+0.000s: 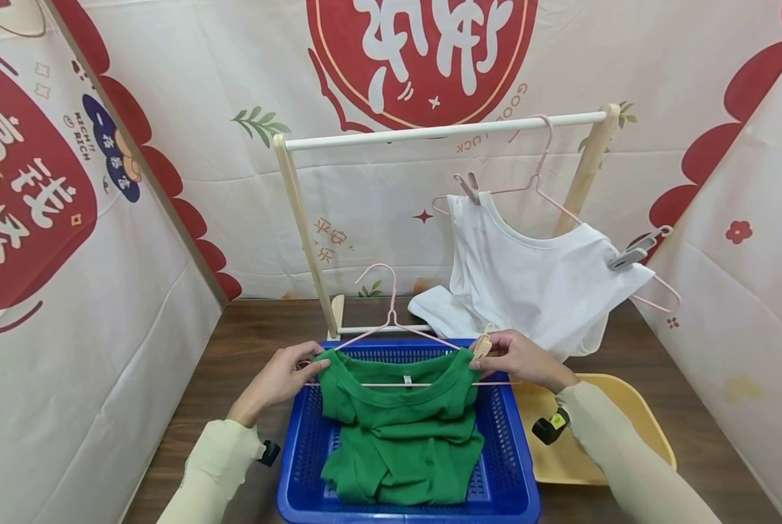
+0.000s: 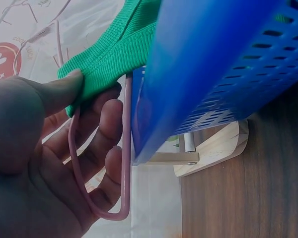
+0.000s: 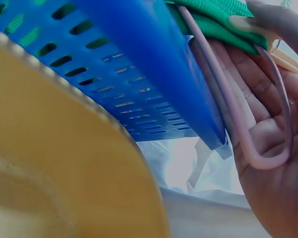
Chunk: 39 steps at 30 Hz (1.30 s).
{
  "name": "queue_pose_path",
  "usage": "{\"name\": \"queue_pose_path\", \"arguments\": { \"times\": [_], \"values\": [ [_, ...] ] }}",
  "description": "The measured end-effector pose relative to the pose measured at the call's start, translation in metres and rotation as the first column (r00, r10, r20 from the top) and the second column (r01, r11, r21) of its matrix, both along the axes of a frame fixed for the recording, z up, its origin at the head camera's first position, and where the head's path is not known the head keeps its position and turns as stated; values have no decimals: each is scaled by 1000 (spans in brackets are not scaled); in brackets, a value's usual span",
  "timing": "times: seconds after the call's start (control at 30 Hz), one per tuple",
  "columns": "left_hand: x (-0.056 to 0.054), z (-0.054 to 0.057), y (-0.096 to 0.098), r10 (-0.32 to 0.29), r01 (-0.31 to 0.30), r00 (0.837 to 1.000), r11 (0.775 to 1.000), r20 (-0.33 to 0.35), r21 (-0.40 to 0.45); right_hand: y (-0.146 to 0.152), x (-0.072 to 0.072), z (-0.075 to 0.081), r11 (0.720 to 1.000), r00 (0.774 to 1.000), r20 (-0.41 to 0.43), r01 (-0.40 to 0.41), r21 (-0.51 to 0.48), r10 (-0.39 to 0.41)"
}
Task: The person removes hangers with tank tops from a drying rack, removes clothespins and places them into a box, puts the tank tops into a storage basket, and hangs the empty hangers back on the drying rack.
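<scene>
A green tank top (image 1: 400,437) lies over the blue basket (image 1: 524,466), a pink hanger (image 1: 392,309) threaded through its neck and shoulders. My left hand (image 1: 284,375) pinches the left shoulder strap around the hanger, thumb on top, as the left wrist view shows with the ribbed strap (image 2: 109,59). At the other shoulder my right hand (image 1: 518,356) pinches the strap against the hanger. A beige clothespin (image 1: 483,345) stands at that strap, by my right fingertips. The hanger's rounded end (image 3: 260,161) sticks out over the right palm.
Behind the basket stands a drying rack with a white rail (image 1: 430,133) and wooden posts. From it hangs a white tank top (image 1: 528,269) on a pink hanger, with a grey clothespin (image 1: 639,249) and a brown one (image 1: 468,188). A yellow tray (image 1: 626,407) sits right of the basket.
</scene>
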<state>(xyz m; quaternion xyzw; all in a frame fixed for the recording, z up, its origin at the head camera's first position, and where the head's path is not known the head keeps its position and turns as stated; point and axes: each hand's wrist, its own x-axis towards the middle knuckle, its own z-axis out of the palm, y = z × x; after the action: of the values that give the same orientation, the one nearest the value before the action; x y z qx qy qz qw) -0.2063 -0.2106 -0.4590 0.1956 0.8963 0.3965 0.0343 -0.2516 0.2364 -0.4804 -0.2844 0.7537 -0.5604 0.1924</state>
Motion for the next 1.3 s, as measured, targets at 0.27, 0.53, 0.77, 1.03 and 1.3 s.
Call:
{"name": "queue_pose_path", "arguments": {
  "times": [0.27, 0.53, 0.77, 1.03, 1.3],
  "values": [
    [1, 0, 1, 6, -6, 1000, 1000, 23, 6, 4, 3, 4, 999, 998, -45, 45, -6, -46],
    [1, -1, 1, 8, -8, 1000, 1000, 29, 16, 5, 4, 4, 998, 991, -110, 70, -6, -70],
    [1, -1, 2, -1, 0, 1000, 1000, 31, 30, 6, 6, 4, 997, 984, -167, 50, -54, -58],
    [2, 0, 1, 1, -1, 1000, 1000, 19, 16, 7, 9, 4, 996, 978, -195, 63, -66, -75],
    [2, -1, 1, 13, -13, 1000, 1000, 29, -1, 7, 10, 6, 995, 969, -230, 85, -43, -93]
  ]
}}
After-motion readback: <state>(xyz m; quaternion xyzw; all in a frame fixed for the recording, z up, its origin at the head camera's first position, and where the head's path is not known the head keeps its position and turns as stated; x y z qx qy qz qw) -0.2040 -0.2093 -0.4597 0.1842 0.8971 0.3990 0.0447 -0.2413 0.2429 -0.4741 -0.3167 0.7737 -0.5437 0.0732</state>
